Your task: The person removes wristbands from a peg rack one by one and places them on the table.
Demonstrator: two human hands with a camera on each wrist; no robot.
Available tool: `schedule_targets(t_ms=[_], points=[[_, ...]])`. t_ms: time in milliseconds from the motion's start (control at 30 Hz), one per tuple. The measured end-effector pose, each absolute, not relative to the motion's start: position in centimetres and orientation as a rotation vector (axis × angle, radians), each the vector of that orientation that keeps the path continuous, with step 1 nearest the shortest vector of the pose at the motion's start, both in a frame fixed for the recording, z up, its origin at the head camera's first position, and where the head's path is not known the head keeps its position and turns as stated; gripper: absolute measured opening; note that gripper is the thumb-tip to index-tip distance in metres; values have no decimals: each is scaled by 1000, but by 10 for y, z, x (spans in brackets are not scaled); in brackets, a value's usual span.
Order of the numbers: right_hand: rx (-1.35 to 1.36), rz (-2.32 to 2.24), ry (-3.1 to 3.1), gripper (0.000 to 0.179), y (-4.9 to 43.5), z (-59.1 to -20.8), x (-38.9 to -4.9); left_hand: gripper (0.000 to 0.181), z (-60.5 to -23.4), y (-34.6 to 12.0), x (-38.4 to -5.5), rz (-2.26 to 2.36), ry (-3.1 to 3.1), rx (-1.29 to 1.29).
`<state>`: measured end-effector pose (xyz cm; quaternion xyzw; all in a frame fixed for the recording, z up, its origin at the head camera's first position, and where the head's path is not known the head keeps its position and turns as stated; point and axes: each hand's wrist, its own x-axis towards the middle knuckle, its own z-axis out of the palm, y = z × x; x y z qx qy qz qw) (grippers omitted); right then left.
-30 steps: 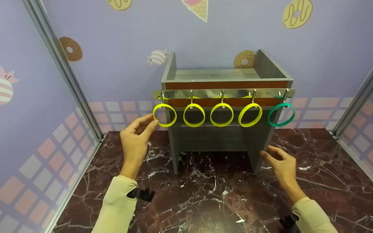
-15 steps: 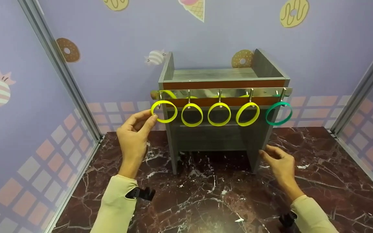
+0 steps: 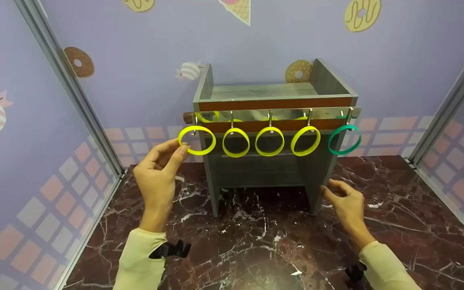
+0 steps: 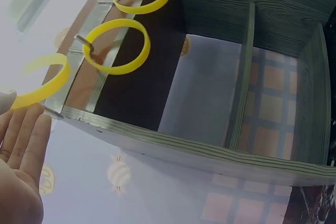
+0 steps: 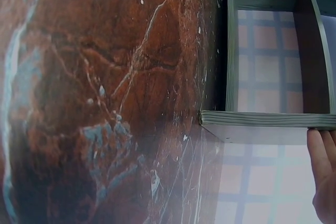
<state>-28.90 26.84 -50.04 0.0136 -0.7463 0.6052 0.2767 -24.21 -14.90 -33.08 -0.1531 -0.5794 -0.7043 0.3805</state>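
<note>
My left hand (image 3: 157, 173) pinches the lower left edge of a yellow wristband (image 3: 200, 152) between thumb and fingers. This band is at the leftmost hook (image 3: 195, 117) of a shiny metal hook rail (image 3: 252, 114); in the left wrist view the yellow band (image 4: 50, 88) shows in front of that hook's end. Other yellow wristbands (image 3: 236, 155) hang from the middle hooks, and a green wristband (image 3: 344, 152) from the rightmost one. My right hand (image 3: 346, 199) has its fingertips against the right side panel (image 3: 320, 177) of the grey wooden shelf; straight fingers (image 5: 319, 153) touch its outer face.
The shelf unit (image 3: 262, 94) stands on a dark red marbled table (image 3: 256, 249), near the purple patterned back wall (image 3: 155, 60). A metal frame post (image 3: 83, 108) runs down at the left, another (image 3: 453, 100) at the right.
My left hand has drawn the leftmost yellow wristband toward me and slightly left along its hook. My right hand stays at the side panel. The head view has shifted a little.
</note>
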Motion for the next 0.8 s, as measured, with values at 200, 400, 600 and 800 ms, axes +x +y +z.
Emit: schedule_targets(t_ms=[200,400,600,800], points=[[54,1630,-1980,21,267,-499,-289,17,-341,-157,-234,-1829,-1429,-340],[53,1576,-1990,20,265,-500,-289,19,-358,-163,-230,-1900,-1348,-311],[61,1550,-1981,19,263,-503,-289,16,-381,-170,-228,-1908,-1346,-220],[12,1475,-2003,20,257,-500,-288,16,-404,-178,-229,-1916,-1370,-90]])
